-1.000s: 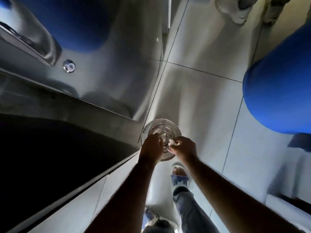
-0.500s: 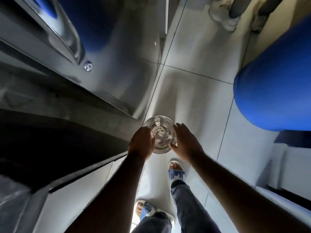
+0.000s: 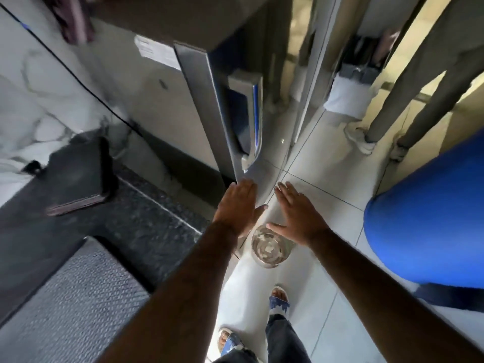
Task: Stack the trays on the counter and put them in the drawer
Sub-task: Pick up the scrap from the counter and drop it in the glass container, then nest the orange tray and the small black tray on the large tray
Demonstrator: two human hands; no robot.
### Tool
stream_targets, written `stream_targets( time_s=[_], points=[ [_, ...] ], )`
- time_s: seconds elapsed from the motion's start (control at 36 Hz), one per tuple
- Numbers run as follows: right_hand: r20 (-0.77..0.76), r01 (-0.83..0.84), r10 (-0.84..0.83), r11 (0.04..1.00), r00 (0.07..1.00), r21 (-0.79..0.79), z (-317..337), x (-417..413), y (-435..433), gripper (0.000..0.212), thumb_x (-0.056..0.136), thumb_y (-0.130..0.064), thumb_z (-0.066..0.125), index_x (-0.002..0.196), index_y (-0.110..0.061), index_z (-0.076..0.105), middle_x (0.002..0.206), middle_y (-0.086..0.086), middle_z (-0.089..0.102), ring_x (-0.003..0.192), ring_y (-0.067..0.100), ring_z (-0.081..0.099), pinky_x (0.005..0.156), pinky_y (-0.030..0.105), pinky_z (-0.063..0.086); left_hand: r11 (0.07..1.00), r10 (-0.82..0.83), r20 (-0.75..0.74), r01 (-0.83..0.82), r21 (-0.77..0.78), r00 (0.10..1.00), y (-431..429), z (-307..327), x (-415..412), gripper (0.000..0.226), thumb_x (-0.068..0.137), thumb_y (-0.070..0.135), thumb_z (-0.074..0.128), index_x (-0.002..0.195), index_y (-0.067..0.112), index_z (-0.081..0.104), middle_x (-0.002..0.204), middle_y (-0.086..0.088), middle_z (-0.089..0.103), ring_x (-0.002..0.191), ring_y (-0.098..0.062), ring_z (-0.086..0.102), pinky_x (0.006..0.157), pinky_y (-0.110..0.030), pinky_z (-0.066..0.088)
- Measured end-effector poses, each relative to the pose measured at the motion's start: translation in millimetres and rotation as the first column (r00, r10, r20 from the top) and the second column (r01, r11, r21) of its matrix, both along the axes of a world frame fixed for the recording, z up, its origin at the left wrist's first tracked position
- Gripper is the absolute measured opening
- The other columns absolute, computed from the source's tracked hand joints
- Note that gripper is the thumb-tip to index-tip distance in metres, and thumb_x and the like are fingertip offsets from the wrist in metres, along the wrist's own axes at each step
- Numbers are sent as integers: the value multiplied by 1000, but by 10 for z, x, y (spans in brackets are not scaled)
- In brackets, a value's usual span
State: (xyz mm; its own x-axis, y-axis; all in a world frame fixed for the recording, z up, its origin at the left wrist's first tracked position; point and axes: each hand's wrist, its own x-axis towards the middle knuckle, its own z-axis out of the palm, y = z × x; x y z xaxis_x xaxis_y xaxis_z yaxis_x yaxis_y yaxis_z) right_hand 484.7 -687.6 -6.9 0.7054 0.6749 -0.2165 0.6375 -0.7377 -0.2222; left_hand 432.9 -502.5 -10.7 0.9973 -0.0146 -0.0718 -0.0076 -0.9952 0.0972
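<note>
A round clear glass tray (image 3: 269, 250) shows below my hands, over the pale floor tiles by the counter's corner. I cannot tell whether it rests on the floor or is in the air. My left hand (image 3: 237, 205) is flat with its fingers stretched out, next to the lower corner of a steel fridge door (image 3: 209, 106). My right hand (image 3: 296, 213) is spread, palm down; its wrist covers the tray's upper right rim. Neither hand holds the tray. No drawer is visible.
A black stone counter (image 3: 146, 218) lies at left with a dark flat object (image 3: 78, 179) and a grey textured mat (image 3: 78, 297) on it. A big blue barrel (image 3: 429, 218) stands at right. Another person's legs (image 3: 408, 106) are at top right. My sandalled feet (image 3: 279, 299) are below.
Both hands held the glass tray before; now both have let go and opened with fingers spread above it. The view has swung up, showing the counter and fridge.
</note>
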Motion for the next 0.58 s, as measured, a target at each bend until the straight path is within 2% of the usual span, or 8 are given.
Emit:
stream_targets(
  time_s=[0.06,0.14,0.28,0.44,0.58],
  points=[
    [41,-62,62,998,997,9,230,-27,180,104,86,-71,47,160,-10,7,170,10,6,158,26,4,124,49,23,998,69,28,-69,3,997,198,213,-133,76,95,60,28,149,6,25,158,-14,29,148,-29,21,121,-48,19],
    [86,-149,148,989,985,4,520,-92,525,104,88,-71,46,160,-10,2,170,10,2,158,27,4,125,49,22,985,174,81,-172,-24,981,530,490,-410,78,94,62,27,150,8,25,159,-11,29,149,-26,18,121,-47,16],
    [135,-308,306,951,943,-6,840,-304,1215,104,88,-73,42,159,-12,-2,170,8,-2,158,25,-2,127,49,18,930,366,77,-361,-66,928,1125,813,-999,80,95,64,24,152,8,19,163,-9,18,151,-22,7,123,-44,12],
    [228,-468,448,883,864,38,1045,-766,2083,103,86,-73,47,159,-8,15,169,10,11,157,26,9,124,47,23,807,590,110,-581,-105,800,1801,1005,-1984,83,92,65,31,151,7,24,161,-10,23,150,-23,12,122,-42,10],
    [256,-572,546,819,798,38,1008,-1290,2641,103,85,-78,40,159,-9,18,169,8,16,157,23,12,123,47,26,679,734,30,-731,-62,679,2234,916,-2979,88,91,71,20,153,10,13,164,-7,12,151,-20,1,123,-45,6]
  ],
)
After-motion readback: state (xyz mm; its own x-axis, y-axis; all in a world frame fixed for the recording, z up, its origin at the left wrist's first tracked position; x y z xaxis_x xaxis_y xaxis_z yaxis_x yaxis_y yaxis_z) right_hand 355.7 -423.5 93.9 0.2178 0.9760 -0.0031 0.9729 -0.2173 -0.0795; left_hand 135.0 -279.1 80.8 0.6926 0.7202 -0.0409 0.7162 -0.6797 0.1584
